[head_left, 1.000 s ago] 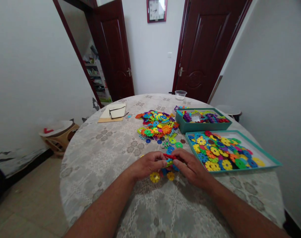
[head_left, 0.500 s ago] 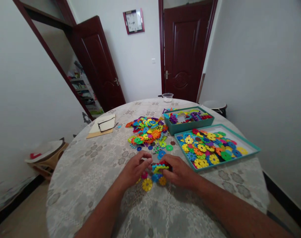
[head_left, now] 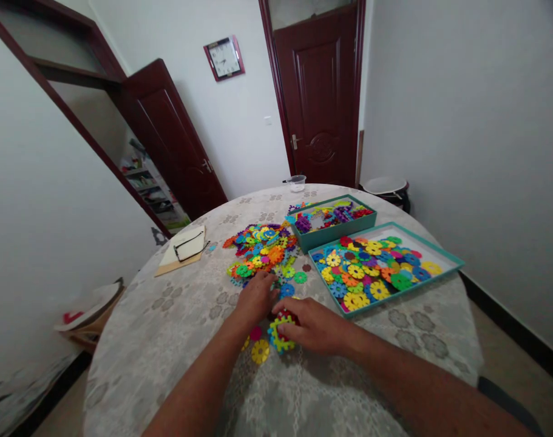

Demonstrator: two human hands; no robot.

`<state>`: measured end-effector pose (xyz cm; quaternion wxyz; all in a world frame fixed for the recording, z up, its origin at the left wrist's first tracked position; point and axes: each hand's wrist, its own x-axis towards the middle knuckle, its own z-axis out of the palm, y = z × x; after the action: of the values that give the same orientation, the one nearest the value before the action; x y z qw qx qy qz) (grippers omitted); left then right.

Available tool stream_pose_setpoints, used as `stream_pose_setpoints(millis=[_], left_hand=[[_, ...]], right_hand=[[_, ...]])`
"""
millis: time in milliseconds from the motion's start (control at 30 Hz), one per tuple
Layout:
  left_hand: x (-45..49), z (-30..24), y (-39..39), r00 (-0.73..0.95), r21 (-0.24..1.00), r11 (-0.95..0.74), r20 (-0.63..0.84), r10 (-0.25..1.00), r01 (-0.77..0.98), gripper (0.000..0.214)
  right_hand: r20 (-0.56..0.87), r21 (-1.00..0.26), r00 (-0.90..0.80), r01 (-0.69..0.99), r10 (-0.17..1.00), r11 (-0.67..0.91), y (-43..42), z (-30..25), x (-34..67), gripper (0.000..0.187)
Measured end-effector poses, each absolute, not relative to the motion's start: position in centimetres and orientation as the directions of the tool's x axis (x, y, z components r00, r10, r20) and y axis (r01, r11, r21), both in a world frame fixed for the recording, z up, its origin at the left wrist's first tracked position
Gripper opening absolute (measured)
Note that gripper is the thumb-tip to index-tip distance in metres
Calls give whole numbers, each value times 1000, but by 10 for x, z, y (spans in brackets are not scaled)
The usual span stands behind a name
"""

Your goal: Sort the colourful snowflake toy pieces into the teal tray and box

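In my right hand (head_left: pixel 310 325) is a small assembly of interlocking toothed plastic pieces (head_left: pixel 277 340), lime green and blue with red behind. My fingers wrap around its upper right side and the thumb lies over the green face. My left hand (head_left: pixel 257 297) reaches over the near edge of a heap of colourful notched discs (head_left: pixel 260 243). Its fingers are bent down and apart from the thumb; whether the fingertips touch a disc is hidden. Below the hands lie a yellow notched disc (head_left: pixel 260 351) and a pink one (head_left: pixel 255 333). A blue disc (head_left: pixel 286 291) lies just beyond them.
To the right, a shallow teal tray (head_left: pixel 394 306) holds many notched discs. Behind it stands a deeper teal box (head_left: pixel 340 226) of toothed pieces. Glasses (head_left: pixel 189 247) rest on a notebook (head_left: pixel 171 262) at left. A clear plastic bowl (head_left: pixel 297 183) sits at the far edge.
My left hand has moved forward, away from the assembly, to the heap's near edge. My right hand has turned the assembly so its green face shows. The camera view has shifted and tilted.
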<state>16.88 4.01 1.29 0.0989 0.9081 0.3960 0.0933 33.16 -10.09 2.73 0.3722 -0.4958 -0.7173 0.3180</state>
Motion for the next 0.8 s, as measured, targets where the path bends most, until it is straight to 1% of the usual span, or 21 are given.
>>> stream_pose_setpoints(millis=[67,167,233,267,333,400,433,500,533,567,600,700,800], left_hand=[[173,13,41,669,216,-669,83,738,711,16],[172,12,42,664,209,-668,97,741,715,6],[166,14,42,641,261,-645,113,759,718,6],[162,16,41,618,325,-618,118,777,716,9],[152,21,35,548,519,-515,105,830,682,16],[142,26,24,481,712,-359,34,876,603,26],[138,28,16,470,794,-265,-29,882,547,31],[134,31,-1,491,898,-110,-127,862,426,35],[134,31,-10,510,923,-54,-162,845,382,36],[135,31,-18,537,934,-18,-190,822,357,37],[138,30,-25,554,932,-29,-190,810,362,37],[148,27,-37,565,887,-165,-124,816,432,38],[154,24,-38,534,846,-254,-42,844,468,37]], right_hand=[[234,-813,-234,486,944,322,-101,27,332,28],[233,-820,-185,490,955,295,-99,26,334,29],[226,-820,-80,522,971,234,-96,25,336,29],[222,-814,-11,548,975,191,-94,24,338,29],[223,-796,126,596,966,106,-89,21,343,30],[245,-779,213,623,946,62,-84,17,347,31],[260,-773,230,631,938,60,-82,14,349,31],[280,-768,235,637,931,70,-80,11,351,32],[277,-769,226,634,934,75,-80,10,351,33],[269,-776,209,625,940,82,-80,9,349,34],[258,-787,180,610,949,98,-81,10,347,35],[233,-826,62,539,971,164,-86,13,341,36],[231,-853,23,486,973,191,-89,16,339,35]])
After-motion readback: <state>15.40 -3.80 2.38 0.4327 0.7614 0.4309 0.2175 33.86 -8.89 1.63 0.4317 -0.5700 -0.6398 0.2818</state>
